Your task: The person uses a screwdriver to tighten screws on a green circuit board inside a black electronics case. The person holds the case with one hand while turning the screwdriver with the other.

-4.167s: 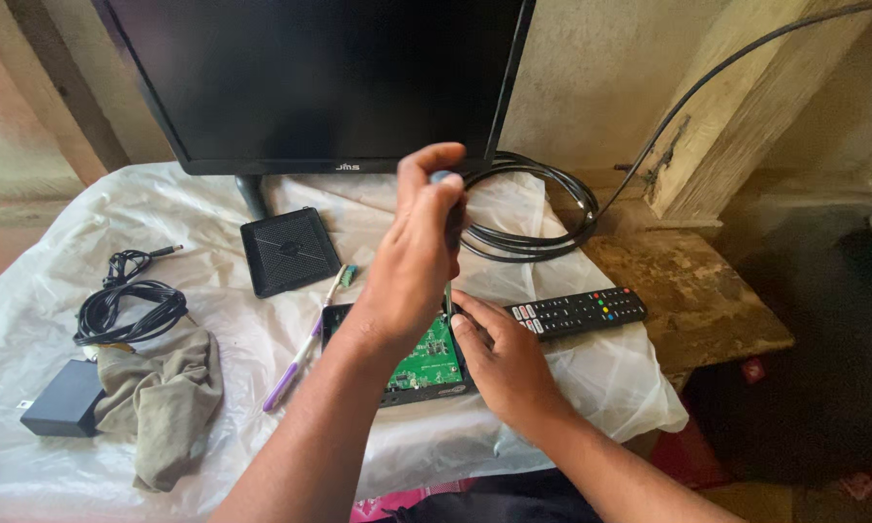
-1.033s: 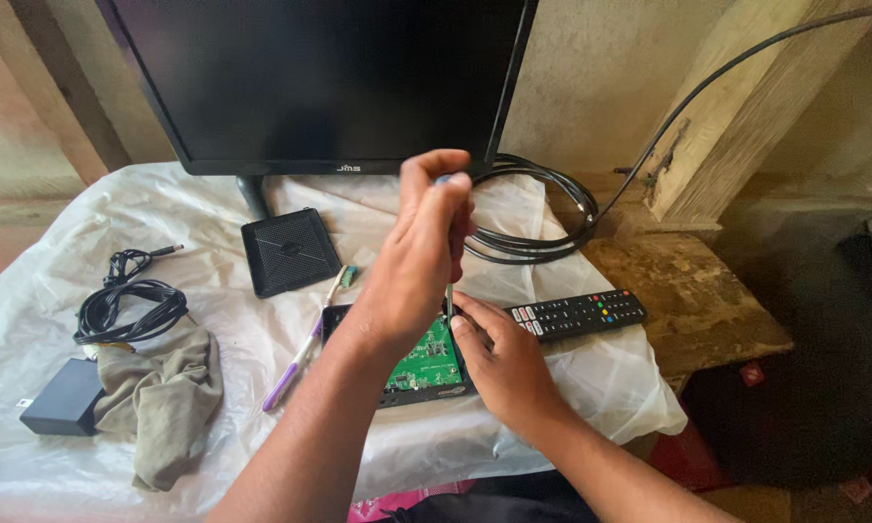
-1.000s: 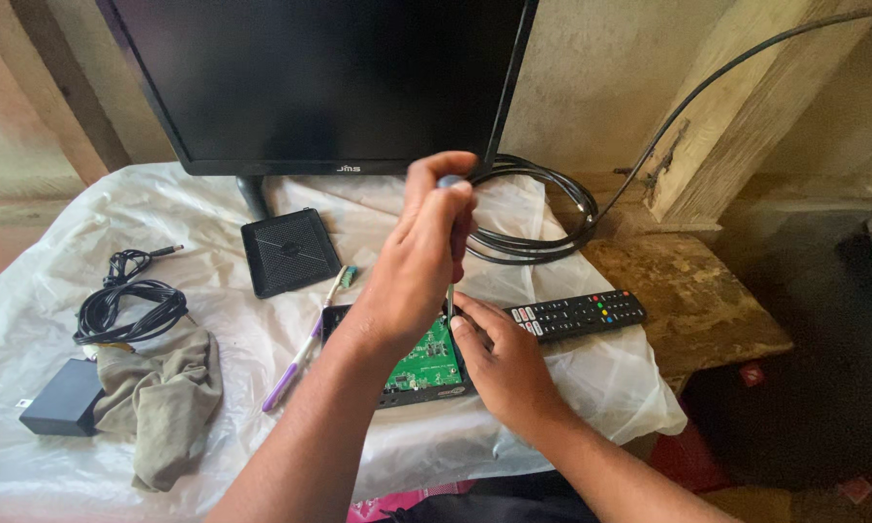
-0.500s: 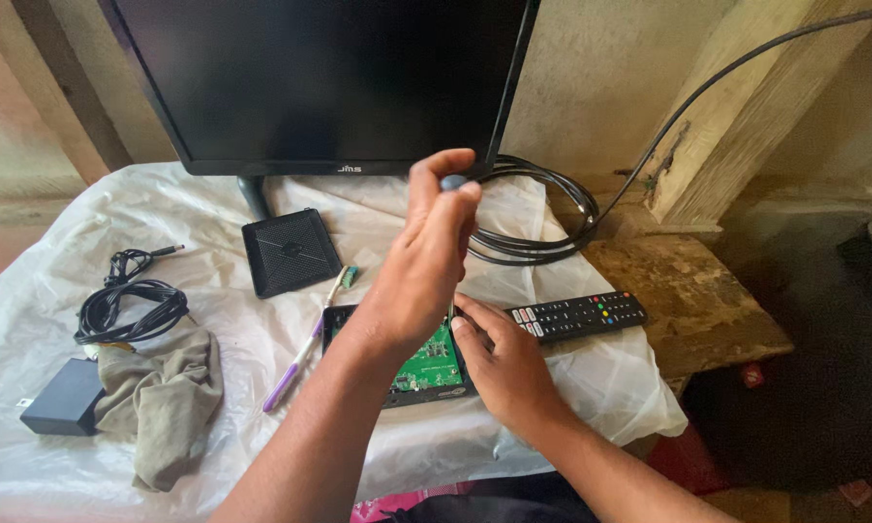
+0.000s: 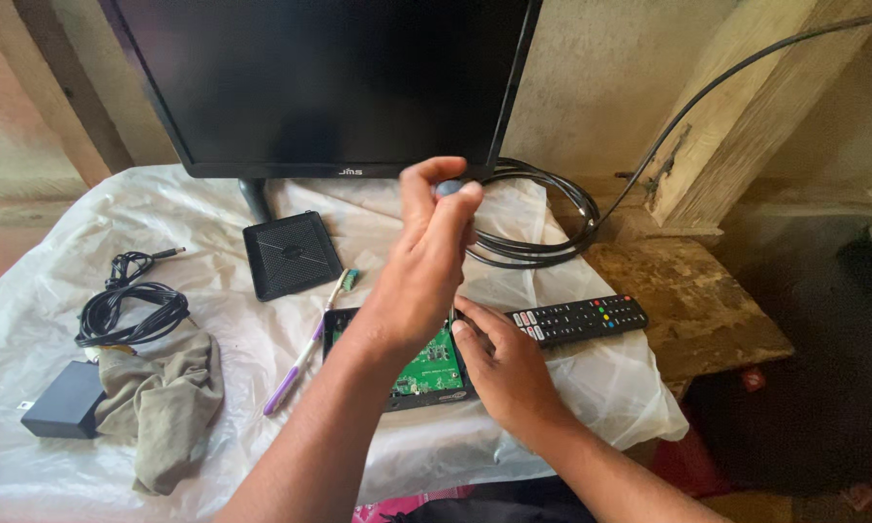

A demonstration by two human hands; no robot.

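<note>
Grip, left hand (image 5: 426, 266): raised above the counter (image 5: 39, 291), fingers pinched shut around the rounded dark-blue top of a screwdriver handle (image 5: 448, 188); the thin shaft drops straight down behind the palm and shows only just above the board. Grip, right hand (image 5: 508, 363): laid flat and relaxed, fingertips (image 5: 467, 315) resting at the right edge of one opened black box (image 5: 397, 363), closed on nothing. The box lies near the front middle of the counter, under both hands, and carries one green circuit board (image 5: 431, 358), partly hidden by the left forearm.

Other items, counted: one black lid (image 5: 291, 254) with a dotted surface, behind and left of the box; one toothbrush (image 5: 305, 349) with a purple handle, lying aslant between lid and box; one black remote control (image 5: 579, 319) with coloured buttons, just right of the right hand; one grey rag (image 5: 165, 407) at the left front; one black power adapter (image 5: 63, 399) touching the rag, with one bundled black cord (image 5: 131, 310) behind it; one coil of thick black cable (image 5: 537, 232) at the back right, one strand rising along a wooden post (image 5: 746, 116); one dark monitor (image 5: 329, 82) standing at the rear. A clear plastic sheet (image 5: 571, 407) covers most of the counter.
</note>
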